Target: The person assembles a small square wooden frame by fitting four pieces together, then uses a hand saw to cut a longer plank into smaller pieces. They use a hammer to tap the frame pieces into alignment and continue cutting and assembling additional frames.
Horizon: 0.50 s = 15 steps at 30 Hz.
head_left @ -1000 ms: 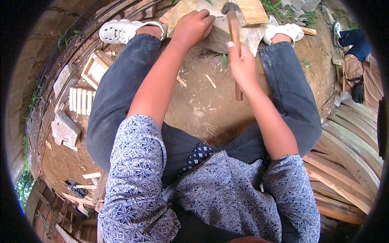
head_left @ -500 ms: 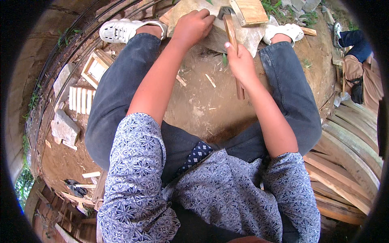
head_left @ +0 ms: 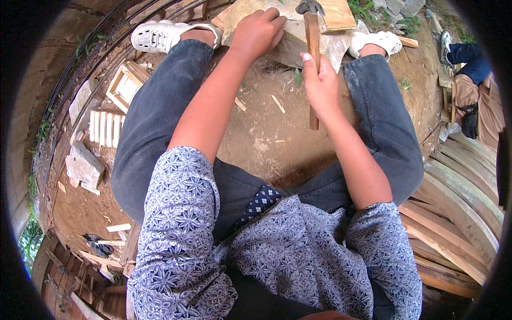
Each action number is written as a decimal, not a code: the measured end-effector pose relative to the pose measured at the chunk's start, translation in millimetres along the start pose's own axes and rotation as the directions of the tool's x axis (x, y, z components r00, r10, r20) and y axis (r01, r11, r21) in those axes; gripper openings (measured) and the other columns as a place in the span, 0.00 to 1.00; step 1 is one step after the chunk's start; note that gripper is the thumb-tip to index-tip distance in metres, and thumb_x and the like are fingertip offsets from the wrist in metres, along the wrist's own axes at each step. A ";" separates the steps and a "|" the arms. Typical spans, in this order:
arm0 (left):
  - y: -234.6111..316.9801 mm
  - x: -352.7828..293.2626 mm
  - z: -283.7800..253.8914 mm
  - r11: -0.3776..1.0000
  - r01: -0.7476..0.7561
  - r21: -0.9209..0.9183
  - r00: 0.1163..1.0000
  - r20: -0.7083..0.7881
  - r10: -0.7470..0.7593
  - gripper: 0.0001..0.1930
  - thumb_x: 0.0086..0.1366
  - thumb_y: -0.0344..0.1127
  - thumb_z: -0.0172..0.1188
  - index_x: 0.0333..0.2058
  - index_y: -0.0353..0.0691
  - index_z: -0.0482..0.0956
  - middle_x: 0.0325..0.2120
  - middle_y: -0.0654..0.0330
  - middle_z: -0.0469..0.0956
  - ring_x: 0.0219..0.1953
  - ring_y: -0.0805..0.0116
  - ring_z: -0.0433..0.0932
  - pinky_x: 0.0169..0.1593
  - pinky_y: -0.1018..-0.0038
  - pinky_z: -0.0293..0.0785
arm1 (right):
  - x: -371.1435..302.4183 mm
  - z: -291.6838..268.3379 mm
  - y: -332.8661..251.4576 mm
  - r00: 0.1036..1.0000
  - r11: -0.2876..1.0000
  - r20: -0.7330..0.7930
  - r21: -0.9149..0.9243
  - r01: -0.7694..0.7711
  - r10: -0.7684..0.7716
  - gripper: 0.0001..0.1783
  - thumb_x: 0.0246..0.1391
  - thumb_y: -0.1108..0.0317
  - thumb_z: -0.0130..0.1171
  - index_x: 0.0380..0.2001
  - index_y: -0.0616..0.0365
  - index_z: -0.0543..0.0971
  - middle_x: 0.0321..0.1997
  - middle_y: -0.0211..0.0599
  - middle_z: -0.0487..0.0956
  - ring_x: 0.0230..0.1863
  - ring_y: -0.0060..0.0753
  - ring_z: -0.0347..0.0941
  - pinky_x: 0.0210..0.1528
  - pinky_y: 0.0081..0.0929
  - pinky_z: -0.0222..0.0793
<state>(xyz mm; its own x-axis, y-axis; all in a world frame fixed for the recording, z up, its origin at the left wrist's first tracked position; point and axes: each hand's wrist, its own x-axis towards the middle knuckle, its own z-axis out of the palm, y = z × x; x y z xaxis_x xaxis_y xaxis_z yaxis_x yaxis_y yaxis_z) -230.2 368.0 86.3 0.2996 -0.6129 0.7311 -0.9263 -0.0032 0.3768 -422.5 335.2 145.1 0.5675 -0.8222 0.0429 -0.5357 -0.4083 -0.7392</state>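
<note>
My right hand (head_left: 322, 86) is wrapped round the wooden handle of a hammer (head_left: 313, 38), its thumb lying along the handle. The metal head is at the far end, in front of a pale wooden piece (head_left: 338, 17) on a large flat stone (head_left: 296, 49). Just left of the hammer, my left hand (head_left: 260, 33) is over the stone with its fingers curled down. Whatever those fingers pinch, if anything, is hidden behind the hand.
Small wooden frames (head_left: 126, 86) and a slatted piece (head_left: 104, 128) lie left of my leg, near loose stones (head_left: 84, 165). Long planks (head_left: 453, 186) are stacked at the right. Another person's leg (head_left: 472, 61) shows at the far right. Black cables (head_left: 64, 90) curve along the left.
The hammer has shifted slightly right and its head now shows more fully, overlapping the wooden piece. My left hand has stayed nearly in place.
</note>
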 end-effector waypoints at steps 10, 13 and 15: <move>-1.4 0.0 4.1 1.000 0.005 0.020 1.000 0.018 -0.006 0.08 0.56 0.36 0.61 0.35 0.44 0.81 0.30 0.62 0.75 0.31 0.59 0.78 0.35 0.64 0.78 | -1.1 0.9 3.0 1.000 0.993 0.017 0.121 -0.015 0.013 0.16 0.67 0.55 0.51 0.40 0.57 0.77 0.17 0.19 0.65 0.14 0.12 0.58 0.15 0.19 0.52; 1.2 -0.2 3.1 1.000 0.004 0.016 1.000 0.004 -0.004 0.08 0.56 0.36 0.61 0.34 0.43 0.81 0.30 0.62 0.75 0.31 0.60 0.78 0.35 0.63 0.78 | -1.2 -0.3 1.9 0.999 0.991 0.021 0.128 -0.037 0.034 0.16 0.67 0.55 0.51 0.40 0.57 0.77 0.17 0.18 0.64 0.14 0.12 0.57 0.15 0.18 0.53; 2.0 -0.3 2.5 1.000 -0.001 0.020 1.000 -0.005 0.001 0.08 0.56 0.36 0.61 0.34 0.43 0.81 0.30 0.62 0.75 0.31 0.60 0.78 0.35 0.63 0.78 | -1.0 -0.4 -0.1 0.999 0.991 0.019 0.131 -0.034 0.032 0.16 0.67 0.55 0.51 0.40 0.57 0.77 0.17 0.18 0.64 0.14 0.12 0.57 0.14 0.18 0.53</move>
<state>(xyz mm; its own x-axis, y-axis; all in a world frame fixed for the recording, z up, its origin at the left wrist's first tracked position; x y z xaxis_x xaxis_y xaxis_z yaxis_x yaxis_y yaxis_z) -232.7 366.2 85.4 0.3000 -0.6092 0.7341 -0.9308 -0.0183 0.3652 -423.3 335.9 145.4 0.5619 -0.8272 0.0063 -0.4680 -0.3242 -0.8221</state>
